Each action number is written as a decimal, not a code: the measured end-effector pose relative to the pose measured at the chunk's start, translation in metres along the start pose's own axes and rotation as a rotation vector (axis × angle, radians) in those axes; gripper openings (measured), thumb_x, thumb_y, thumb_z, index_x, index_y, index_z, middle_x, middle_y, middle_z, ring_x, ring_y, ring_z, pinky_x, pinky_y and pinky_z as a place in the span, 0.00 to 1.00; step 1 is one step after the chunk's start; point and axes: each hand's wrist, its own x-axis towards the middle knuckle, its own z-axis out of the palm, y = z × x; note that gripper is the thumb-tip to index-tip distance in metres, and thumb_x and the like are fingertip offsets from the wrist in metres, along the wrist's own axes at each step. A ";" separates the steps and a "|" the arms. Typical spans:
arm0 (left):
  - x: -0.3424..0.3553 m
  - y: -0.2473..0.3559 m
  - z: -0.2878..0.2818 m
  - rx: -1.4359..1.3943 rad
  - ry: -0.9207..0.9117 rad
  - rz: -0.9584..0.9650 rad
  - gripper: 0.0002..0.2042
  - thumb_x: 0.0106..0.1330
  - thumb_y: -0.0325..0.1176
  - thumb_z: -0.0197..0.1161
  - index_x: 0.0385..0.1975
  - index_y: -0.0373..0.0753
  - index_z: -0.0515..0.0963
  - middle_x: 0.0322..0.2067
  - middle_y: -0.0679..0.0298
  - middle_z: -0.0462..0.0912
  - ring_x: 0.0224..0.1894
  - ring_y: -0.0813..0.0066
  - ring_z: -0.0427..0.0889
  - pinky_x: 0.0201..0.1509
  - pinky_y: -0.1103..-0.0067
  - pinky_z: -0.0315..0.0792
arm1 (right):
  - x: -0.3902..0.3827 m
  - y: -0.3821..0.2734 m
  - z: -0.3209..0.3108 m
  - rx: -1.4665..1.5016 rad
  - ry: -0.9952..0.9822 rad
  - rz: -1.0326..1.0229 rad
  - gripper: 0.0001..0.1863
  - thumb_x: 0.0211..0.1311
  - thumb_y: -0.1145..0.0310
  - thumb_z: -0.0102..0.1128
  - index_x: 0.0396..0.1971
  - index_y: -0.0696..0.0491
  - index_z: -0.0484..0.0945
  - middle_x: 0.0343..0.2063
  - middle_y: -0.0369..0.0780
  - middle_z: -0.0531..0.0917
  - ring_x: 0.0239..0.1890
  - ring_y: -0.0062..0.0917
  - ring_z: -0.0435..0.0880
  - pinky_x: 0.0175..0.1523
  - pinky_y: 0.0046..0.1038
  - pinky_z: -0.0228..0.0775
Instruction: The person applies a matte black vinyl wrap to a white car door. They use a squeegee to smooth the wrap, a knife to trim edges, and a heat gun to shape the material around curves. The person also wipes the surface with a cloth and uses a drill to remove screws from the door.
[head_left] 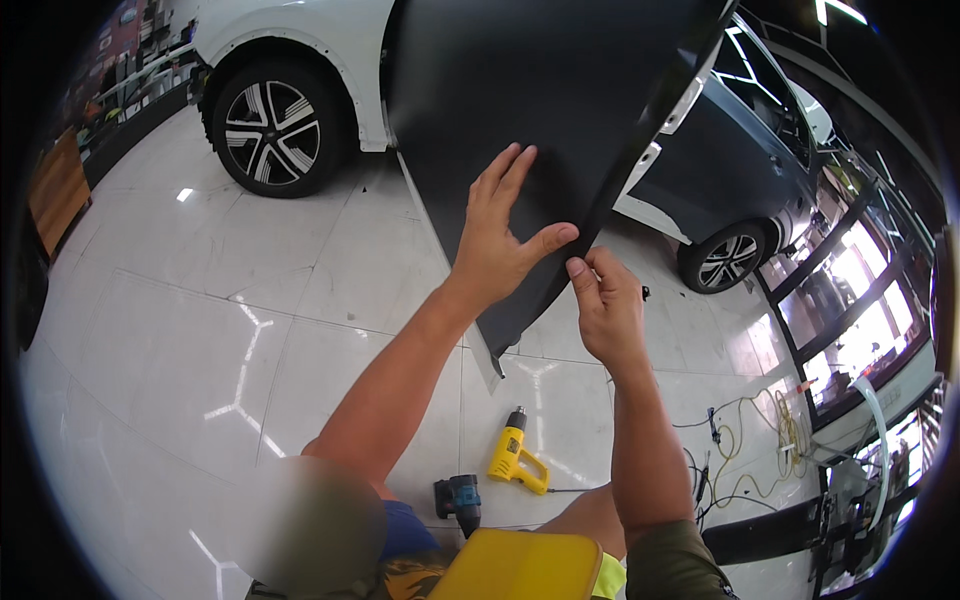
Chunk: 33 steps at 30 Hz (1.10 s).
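Observation:
An open car door stands before me, its outer face under smooth dark grey wrap film. A thin white strip shows along the door's left edge. My left hand lies against the film near the lower right, fingers stretched out and thumb pointing to the door's right edge. Just beside that thumb, my right hand pinches the film's edge between thumb and curled fingers. Whether the film is loose from the metal there cannot be made out.
On the tiled floor below lie a yellow heat gun with a cord and a dark blue cordless tool. A yellow hose coils at the right. Car wheels stand at both sides. A yellow surface is at the bottom.

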 end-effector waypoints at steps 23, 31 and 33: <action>-0.047 -0.033 0.014 -0.354 -0.195 -0.194 0.45 0.55 0.47 0.70 0.70 0.40 0.52 0.72 0.58 0.46 0.74 0.63 0.44 0.75 0.69 0.42 | -0.022 0.058 0.026 0.661 -0.148 0.140 0.08 0.63 0.74 0.60 0.38 0.59 0.72 0.35 0.36 0.77 0.35 0.18 0.78 0.42 0.20 0.70; -0.052 -0.042 0.014 -0.314 -0.207 -0.185 0.42 0.56 0.44 0.70 0.69 0.43 0.54 0.72 0.59 0.47 0.74 0.63 0.44 0.74 0.69 0.42 | -0.033 0.057 0.031 0.716 -0.156 0.229 0.08 0.63 0.74 0.60 0.39 0.59 0.72 0.32 0.35 0.77 0.34 0.14 0.75 0.39 0.17 0.69; -0.057 -0.044 0.016 -0.311 -0.217 -0.192 0.42 0.56 0.45 0.70 0.69 0.46 0.55 0.72 0.60 0.47 0.74 0.63 0.44 0.74 0.69 0.42 | -0.038 0.068 0.027 0.573 -0.214 0.211 0.09 0.64 0.74 0.59 0.40 0.59 0.71 0.35 0.36 0.76 0.35 0.14 0.75 0.39 0.17 0.69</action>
